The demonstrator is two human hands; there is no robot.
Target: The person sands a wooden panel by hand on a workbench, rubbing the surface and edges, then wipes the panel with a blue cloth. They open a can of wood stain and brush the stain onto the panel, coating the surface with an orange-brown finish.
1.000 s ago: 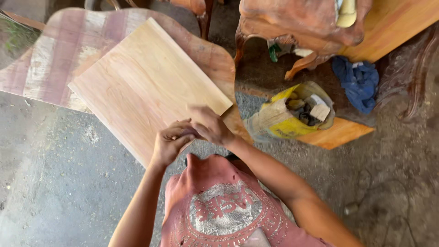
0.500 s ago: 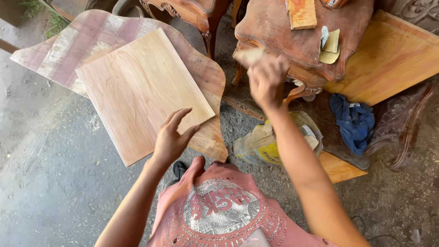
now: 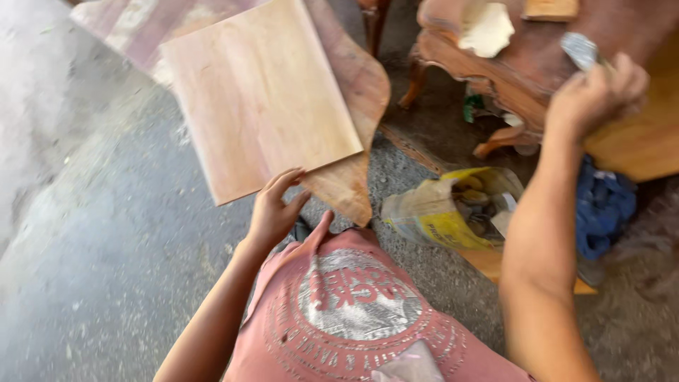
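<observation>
Right hand [image 3: 594, 95] risen, grip closed on a blurred grey piece [image 3: 580, 49], perhaps sandpaper, left hand [image 3: 276, 209] open-fingered on the pale board [image 3: 258, 99]

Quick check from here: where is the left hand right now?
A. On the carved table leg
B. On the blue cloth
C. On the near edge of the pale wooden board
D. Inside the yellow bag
C: the left hand rests its fingers on the near edge of the pale wooden board, well away from the yellow bag.

Blurred grey object [image 3: 581, 49] in right hand [image 3: 596, 95]
</observation>
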